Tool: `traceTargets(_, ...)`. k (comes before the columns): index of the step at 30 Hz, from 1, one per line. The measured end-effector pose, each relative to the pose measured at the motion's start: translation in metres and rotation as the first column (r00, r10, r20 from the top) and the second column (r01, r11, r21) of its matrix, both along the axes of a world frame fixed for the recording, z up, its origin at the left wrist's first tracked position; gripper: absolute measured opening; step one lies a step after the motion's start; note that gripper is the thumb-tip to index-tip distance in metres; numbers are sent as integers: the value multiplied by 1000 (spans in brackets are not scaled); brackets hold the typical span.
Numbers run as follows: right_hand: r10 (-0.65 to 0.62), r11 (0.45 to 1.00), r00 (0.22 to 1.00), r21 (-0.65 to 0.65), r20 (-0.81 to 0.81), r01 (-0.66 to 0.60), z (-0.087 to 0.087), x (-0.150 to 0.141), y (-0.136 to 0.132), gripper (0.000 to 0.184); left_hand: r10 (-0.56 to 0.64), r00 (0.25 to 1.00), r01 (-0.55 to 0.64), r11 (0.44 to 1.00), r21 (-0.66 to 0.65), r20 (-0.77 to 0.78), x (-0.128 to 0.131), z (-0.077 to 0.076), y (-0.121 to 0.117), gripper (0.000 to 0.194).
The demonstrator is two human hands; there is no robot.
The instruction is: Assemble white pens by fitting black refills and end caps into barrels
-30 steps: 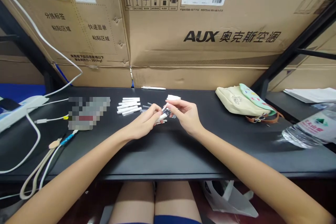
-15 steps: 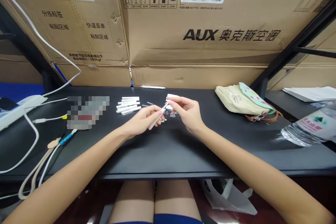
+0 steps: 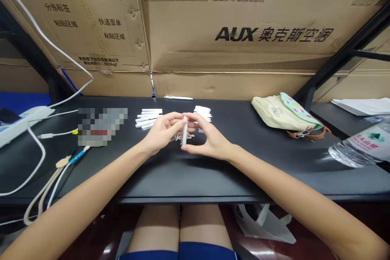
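Observation:
A white pen barrel [image 3: 184, 131] stands nearly upright between my two hands, above the black table. My left hand [image 3: 166, 130] pinches it near the top. My right hand [image 3: 210, 138] has its thumb at the lower end and its fingers behind the upper part. To the left lie several white pen tubes [image 3: 149, 118] in a loose stack. Behind my right hand is a second group of white pen parts [image 3: 202, 111]. Small light-coloured pieces [image 3: 176, 137] lie under the hands, partly hidden by them.
A finished-looking white pen [image 3: 178, 98] lies at the table's back edge, against the cardboard boxes [image 3: 231, 61]. On the right are a cream pouch [image 3: 269, 111] and a lying water bottle [image 3: 359, 148]. Cables, a power strip [image 3: 26, 124] and a blurred-out device [image 3: 103, 128] occupy the left.
The pen barrel has turned from a slant to nearly upright. My right hand has moved left and its thumb has come to the barrel's lower end. The view has tilted slightly down.

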State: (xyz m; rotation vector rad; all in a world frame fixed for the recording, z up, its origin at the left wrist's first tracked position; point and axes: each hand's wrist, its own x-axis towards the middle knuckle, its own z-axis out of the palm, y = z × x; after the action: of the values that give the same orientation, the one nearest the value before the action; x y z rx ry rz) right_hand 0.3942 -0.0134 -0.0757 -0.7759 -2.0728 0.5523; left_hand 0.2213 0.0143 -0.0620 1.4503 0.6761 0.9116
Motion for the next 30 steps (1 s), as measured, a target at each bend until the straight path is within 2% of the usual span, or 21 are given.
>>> traceTargets(2,37,999,997,-4,60,-37,-3,-1,0,95,5,1000,-5,1000,-7,20,0,1,1,34)
traceTargets(5,74,997,990,-12,118,-73,-8,-2,0,107,13,1000,-13,1000,-19,29,0,1,1,33)
traceTargets(10,80,996,991,-48,109,-75,-8,-4,-1,107,-2,998,4,999,-31,60,-1,0,1,27)
traceTargets(22,64,995,998,-81,7,-63,-6,-8,-5,88,-5,998,8,999,-50,61,0,0,-1,34)
traceTargets(30,68,994,997,-93,33,-65,-6,-7,-5,96,-1,999,3,999,-48,55,0,0,0,32)
